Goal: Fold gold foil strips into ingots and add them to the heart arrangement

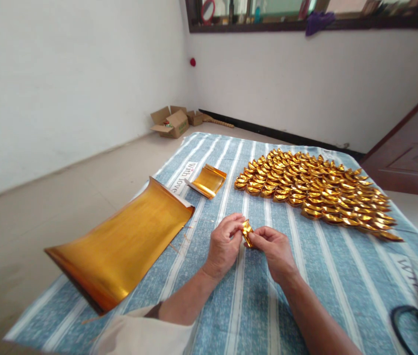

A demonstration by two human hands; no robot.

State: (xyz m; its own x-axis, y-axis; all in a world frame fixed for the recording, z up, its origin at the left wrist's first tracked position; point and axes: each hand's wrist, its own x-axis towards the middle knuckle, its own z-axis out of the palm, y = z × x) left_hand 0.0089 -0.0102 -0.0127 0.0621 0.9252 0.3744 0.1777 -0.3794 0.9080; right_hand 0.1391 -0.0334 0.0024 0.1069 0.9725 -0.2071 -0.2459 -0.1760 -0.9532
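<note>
Left hand (225, 246): thumb and fingertips pinched on the near-left edge of a small gold piece (247, 231); right hand (273, 249): thumb and forefinger pinched on its other edge, remaining fingers curled; piece held between the two sets of fingertips, in front of the wearer.

Handling, as I judge it from here: shaping by fingertip; best done with one hand steady and the other pressing, pressure light and even, since such foil looks apt to crease wherever pinched; edges kept matched, lest the piece twist.

About the hands: sheets (120, 241), left of the left hand; a smaller stack (208, 181), beyond it; finished-looking boat shapes (305, 182), in close rows beyond the right hand; scissors (410, 315), well to its right; striped cloth (251, 305) beneath all.

Obscure: much of the piece, covered by fingers, its folds too small to read; whether it touches the cloth, I cannot tell; scissors, cut off at the frame edge; number of sheets, uncountable; farthest shapes, merging in glare.
</note>
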